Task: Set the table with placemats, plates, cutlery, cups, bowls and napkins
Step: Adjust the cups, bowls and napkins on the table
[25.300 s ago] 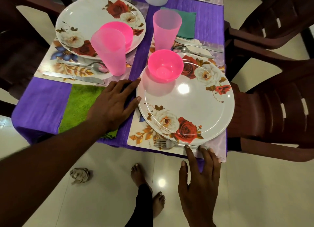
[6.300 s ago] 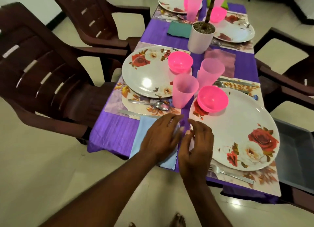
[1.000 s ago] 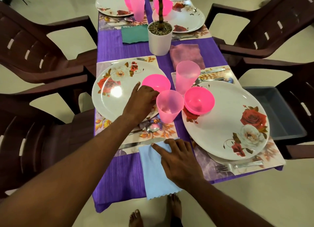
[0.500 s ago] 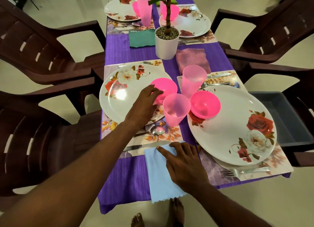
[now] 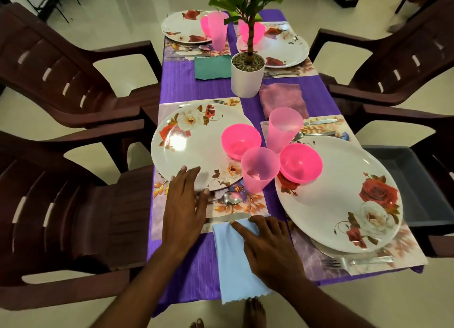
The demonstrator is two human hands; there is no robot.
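Note:
A light blue napkin (image 5: 235,266) lies on the purple tablecloth (image 5: 184,266) at the near edge; my right hand (image 5: 267,251) rests flat on it. My left hand (image 5: 184,204) lies flat over the near rim of the left floral plate (image 5: 186,153) and its placemat (image 5: 245,204). A pink bowl (image 5: 240,140) sits on that plate, a pink cup (image 5: 259,170) beside it, a spoon (image 5: 228,198) and knife (image 5: 228,218) in front. The right floral plate (image 5: 344,197) carries a pink bowl (image 5: 301,163), with a pink cup (image 5: 283,128) behind and a fork (image 5: 353,262) in front.
A white potted plant (image 5: 247,77) stands mid-table between a teal napkin (image 5: 212,67) and a mauve napkin (image 5: 282,99). Two more place settings lie at the far end. Brown plastic chairs (image 5: 61,204) flank both sides; a grey bin (image 5: 422,187) sits on the right chair.
My left hand has drawn back from the pink bowl to the near rim of the left plate. My right hand stays on the blue napkin.

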